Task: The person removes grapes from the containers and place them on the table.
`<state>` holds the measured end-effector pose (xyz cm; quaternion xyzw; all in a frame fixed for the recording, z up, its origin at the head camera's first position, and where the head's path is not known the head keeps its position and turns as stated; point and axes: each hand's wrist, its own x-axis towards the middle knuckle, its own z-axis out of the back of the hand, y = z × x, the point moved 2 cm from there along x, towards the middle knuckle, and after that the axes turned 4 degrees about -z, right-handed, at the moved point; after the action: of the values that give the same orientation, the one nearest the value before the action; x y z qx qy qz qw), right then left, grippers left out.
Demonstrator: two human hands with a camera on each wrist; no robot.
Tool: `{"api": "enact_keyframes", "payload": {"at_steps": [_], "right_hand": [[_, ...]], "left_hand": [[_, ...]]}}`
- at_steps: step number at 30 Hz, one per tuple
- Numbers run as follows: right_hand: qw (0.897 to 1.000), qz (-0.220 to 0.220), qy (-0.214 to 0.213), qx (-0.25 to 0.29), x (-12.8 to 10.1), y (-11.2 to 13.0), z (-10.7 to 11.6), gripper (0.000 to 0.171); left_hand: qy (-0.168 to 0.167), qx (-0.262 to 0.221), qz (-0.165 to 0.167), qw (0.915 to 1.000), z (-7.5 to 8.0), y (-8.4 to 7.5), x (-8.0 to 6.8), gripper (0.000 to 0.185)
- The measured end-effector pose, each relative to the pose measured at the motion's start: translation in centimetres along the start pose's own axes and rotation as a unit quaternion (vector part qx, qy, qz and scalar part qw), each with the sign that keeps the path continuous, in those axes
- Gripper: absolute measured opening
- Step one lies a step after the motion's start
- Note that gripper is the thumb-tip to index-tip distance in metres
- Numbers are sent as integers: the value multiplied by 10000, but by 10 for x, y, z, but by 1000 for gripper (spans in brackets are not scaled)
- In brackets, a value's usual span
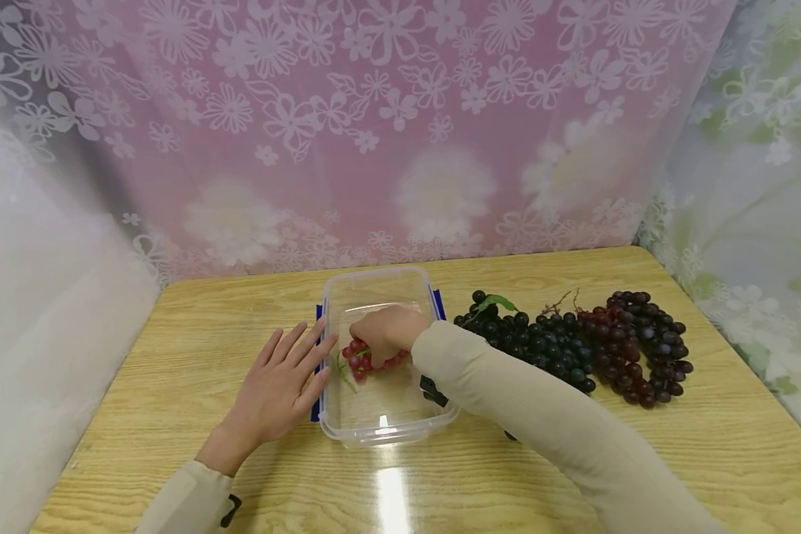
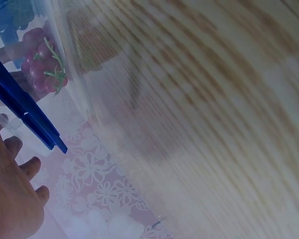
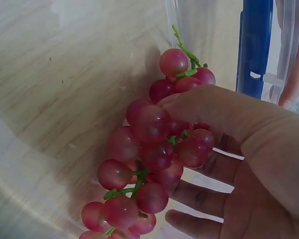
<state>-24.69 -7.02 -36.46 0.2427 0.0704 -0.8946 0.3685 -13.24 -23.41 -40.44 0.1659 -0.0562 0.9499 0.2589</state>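
Note:
A clear plastic food container [image 1: 347, 432] with blue side latches stands on the wooden table, its top uncovered. My right hand [image 1: 390, 335] reaches down into it and grips a bunch of red grapes [image 1: 357, 360]. In the right wrist view, thumb and fingers hold the upper part of the red grapes [image 3: 152, 154], whose green stems show. My left hand [image 1: 277, 389] lies with spread, fairly straight fingers against the container's left side, fingertips at the rim. A blue latch [image 2: 27, 107] shows close to that hand in the left wrist view.
Right of the container lie a bunch of dark green-black grapes [image 1: 541, 343], partly behind my right sleeve [image 1: 541, 415], a dark red bunch [image 1: 614, 345] and a purple-black bunch [image 1: 667, 345]. A pink flowered curtain [image 1: 374, 148] hangs behind the table [image 1: 207, 326].

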Motion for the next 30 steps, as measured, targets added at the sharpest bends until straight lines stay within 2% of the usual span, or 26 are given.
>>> {"api": "enact_keyframes", "payload": {"at_steps": [10,15,23,30], "right_hand": [[9999,-50,-93,42,-1,-4,-6,35],[9996,12,-288,-21,-4,-8,-3,34],[9950,155,-808,572,-27,-13,25,35],[9923,-59,-1169,396,-42,-20,45,37]], "left_hand": [[71,0,-6,10000,-1,-4,2,52],[22,15,-43,10000,-2,-4,3,52],[13,62,-40,10000,-1,-5,2,52],[31,54,-13,10000,1,-4,0,52]]}}
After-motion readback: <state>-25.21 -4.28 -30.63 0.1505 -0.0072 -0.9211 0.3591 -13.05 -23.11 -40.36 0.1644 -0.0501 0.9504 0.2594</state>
